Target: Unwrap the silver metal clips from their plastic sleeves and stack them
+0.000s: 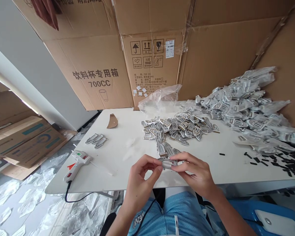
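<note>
Between both hands, just above the table's front edge, is a small silver-grey metal piece (167,164) with a pointed outline and a slotted middle. My left hand (145,173) pinches its left end between thumb and fingers. The other end is gripped by the fingertips of my right hand (195,172). Right behind the hands lie a few matching pieces (161,148), trailing off a larger heap of the same metal pieces (182,126). A few pieces (97,140) are set apart at the left of the table.
A white hot glue gun (77,165) lies at the left edge, its cable hanging down. Bagged metal pieces (241,108) pile up at the right, near scattered black strips (282,160). Cardboard boxes (152,49) wall the back. A cardboard scrap (112,121) and clear plastic bag (159,98) lie on the table.
</note>
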`<state>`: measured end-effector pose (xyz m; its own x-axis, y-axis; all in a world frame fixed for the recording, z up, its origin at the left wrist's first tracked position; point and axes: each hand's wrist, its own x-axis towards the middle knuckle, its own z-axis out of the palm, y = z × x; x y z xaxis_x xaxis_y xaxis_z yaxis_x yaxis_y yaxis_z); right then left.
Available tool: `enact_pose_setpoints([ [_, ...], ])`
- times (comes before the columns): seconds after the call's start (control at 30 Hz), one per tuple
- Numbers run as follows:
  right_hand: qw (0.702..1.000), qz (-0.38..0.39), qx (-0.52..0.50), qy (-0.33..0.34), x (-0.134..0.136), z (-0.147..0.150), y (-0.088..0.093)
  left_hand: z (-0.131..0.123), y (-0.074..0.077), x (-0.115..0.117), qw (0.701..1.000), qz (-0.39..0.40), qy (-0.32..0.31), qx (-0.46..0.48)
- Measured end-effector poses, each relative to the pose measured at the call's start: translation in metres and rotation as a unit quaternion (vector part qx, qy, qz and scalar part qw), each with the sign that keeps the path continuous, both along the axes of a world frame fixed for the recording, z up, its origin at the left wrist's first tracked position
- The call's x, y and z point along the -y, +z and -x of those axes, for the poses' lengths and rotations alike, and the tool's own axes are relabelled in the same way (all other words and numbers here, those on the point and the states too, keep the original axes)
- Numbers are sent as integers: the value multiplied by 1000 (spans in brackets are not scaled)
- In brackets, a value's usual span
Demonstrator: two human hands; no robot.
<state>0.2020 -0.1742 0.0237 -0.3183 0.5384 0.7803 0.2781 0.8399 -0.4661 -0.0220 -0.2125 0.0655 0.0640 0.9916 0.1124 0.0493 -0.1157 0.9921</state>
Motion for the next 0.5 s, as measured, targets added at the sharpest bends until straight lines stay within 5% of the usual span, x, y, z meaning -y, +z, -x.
enact_pose_setpoints([
  [0.5, 999, -33, 1, -12, 5, 12, -5, 2, 5, 1, 993, -43, 45, -103],
])
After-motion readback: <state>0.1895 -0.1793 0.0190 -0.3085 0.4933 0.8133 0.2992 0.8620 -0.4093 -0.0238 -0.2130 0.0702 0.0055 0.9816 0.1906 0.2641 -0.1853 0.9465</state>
